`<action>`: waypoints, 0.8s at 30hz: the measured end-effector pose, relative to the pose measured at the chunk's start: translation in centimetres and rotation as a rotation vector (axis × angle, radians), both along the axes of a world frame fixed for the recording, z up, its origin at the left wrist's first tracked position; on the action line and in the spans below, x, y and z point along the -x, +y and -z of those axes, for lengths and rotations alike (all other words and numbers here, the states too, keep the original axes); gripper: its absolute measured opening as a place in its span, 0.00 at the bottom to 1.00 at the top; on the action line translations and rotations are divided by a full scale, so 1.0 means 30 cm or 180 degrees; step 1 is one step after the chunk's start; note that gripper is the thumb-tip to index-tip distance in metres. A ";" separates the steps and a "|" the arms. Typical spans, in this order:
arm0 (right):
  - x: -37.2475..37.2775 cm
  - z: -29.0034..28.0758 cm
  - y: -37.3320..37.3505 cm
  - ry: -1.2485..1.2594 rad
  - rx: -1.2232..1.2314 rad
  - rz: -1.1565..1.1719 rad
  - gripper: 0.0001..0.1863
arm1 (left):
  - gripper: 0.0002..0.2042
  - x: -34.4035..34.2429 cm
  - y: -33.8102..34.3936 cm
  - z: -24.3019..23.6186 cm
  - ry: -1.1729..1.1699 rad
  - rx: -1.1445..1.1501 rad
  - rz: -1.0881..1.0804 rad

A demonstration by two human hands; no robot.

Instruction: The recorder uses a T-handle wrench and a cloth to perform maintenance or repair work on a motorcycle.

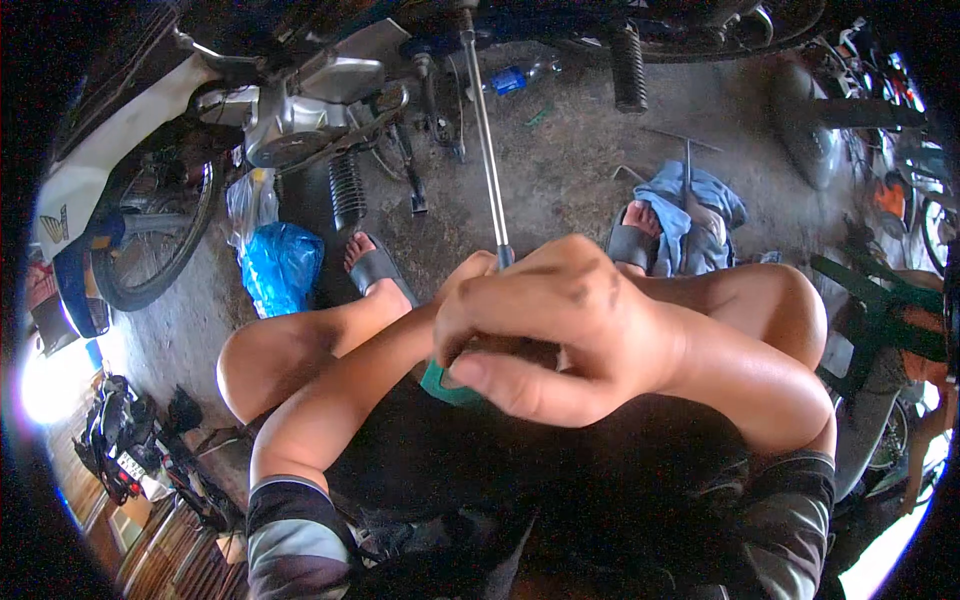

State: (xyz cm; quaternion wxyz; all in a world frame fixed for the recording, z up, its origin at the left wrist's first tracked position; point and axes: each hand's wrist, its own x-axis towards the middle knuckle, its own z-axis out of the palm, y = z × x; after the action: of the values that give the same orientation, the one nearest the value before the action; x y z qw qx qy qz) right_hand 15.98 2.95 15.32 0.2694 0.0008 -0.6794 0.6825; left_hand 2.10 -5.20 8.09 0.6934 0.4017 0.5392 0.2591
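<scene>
A long silver rod [486,140] runs from between my hands up to dark motorcycle parts at the top of the view. It has a dark collar at its near end. My left hand [470,275] is closed around the rod near this collar, mostly hidden behind the other hand. Over it, my right hand [560,335] is curled, thumb and forefinger bent toward each other. What its palm holds is out of sight. A green piece [447,386] shows just below the right thumb; its full shape is covered.
A white motorcycle [120,135] stands at left, near a blue plastic bag [280,268]. Coil springs [348,190] show beyond my feet. A bottle with a blue label [510,80] lies on the concrete. Blue cloth [678,215] and a T-shaped metal bar [687,150] are by my right foot.
</scene>
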 end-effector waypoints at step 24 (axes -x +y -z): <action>-0.062 0.006 0.002 -0.0481 -0.0337 0.0526 0.21 | 0.24 -0.028 -0.089 0.267 0.1027 -0.1704 -0.0503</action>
State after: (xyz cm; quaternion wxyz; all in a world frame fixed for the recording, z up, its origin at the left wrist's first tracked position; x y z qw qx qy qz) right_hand 17.83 3.00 15.14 0.2724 -0.0924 -0.7306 0.6193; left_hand 2.94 -7.86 0.09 0.4464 0.5626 0.5843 0.3778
